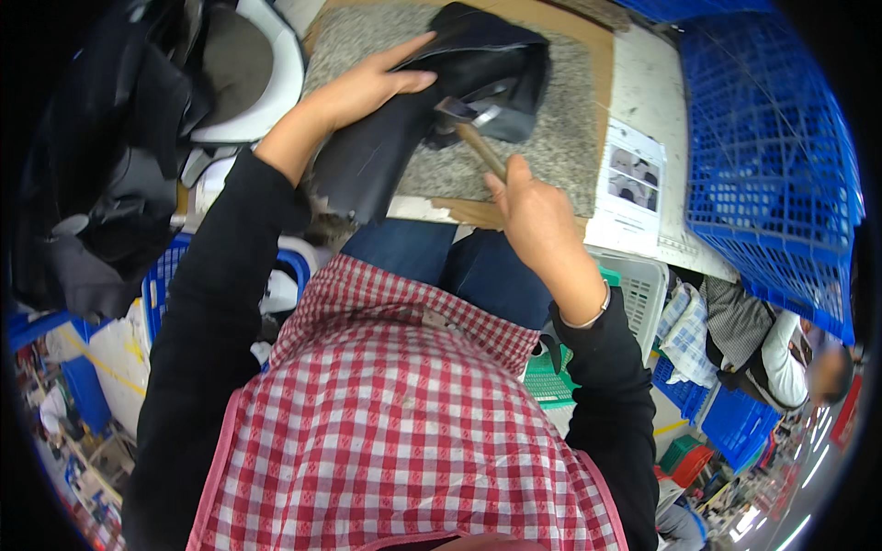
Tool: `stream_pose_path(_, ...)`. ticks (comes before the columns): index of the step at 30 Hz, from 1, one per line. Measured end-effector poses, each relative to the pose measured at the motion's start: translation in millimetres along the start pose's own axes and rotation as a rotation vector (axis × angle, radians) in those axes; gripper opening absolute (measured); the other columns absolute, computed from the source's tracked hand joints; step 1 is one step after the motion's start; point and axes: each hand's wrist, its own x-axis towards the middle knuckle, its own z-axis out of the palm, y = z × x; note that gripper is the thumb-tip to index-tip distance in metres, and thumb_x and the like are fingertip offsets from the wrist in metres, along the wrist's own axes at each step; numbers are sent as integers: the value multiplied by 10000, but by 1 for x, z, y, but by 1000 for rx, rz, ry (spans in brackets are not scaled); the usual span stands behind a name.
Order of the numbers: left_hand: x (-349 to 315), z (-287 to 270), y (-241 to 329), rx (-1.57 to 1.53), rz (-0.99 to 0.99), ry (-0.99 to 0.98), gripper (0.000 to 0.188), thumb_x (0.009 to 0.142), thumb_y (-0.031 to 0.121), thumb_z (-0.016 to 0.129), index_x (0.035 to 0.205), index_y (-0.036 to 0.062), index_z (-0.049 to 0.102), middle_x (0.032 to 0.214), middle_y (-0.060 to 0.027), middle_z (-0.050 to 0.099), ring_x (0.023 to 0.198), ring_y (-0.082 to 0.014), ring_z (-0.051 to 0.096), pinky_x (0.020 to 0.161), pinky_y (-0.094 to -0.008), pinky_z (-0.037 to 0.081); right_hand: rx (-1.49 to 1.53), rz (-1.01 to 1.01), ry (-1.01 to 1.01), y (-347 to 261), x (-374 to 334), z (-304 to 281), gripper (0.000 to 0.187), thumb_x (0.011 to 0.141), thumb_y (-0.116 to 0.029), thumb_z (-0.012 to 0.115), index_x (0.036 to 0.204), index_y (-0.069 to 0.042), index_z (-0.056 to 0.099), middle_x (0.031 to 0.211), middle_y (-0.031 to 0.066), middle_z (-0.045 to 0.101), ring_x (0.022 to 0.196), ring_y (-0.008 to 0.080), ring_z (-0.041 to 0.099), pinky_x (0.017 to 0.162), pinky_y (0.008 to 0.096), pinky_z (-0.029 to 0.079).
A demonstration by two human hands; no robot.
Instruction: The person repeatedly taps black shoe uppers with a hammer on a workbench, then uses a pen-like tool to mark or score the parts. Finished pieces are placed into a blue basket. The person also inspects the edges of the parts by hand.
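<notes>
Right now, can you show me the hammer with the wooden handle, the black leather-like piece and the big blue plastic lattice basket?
Wooden-handled hammer (480, 150): head view, middle of the handle.
Black leather-like piece (412, 118): head view, its flat upper surface.
Big blue plastic lattice basket (770, 165): head view, its side wall.

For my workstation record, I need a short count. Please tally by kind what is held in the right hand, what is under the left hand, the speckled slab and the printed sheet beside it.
Hammer: 1
Black leather-like workpiece: 1
Speckled grey slab: 1
Photo-printed sheet: 1
Total: 4
</notes>
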Motion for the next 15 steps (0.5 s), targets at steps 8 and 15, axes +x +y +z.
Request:
stream_pose_path(8, -232, -48, 55, 303, -201, -43, 875, 819, -126, 629, 1608, 123, 344, 1652, -111, 371, 1533, -273, 326, 1245, -376, 259, 188, 185, 296, 38, -56, -17, 282, 1050, -307, 565, 1120, -35, 590, 853, 264, 685, 812, 475, 678, 683, 527, 533)
stream_pose_path(15, -517, -48, 17, 783, -980, -16, 841, 877, 245, 712, 1612, 256, 303, 974, -271, 706, 879, -457, 691, 809, -495, 546, 215, 98, 306, 58, 23, 11, 330, 1020, -213, 590, 1292, -30, 634, 1107, 232, 696, 1034, 406, 670, 898, 480, 520)
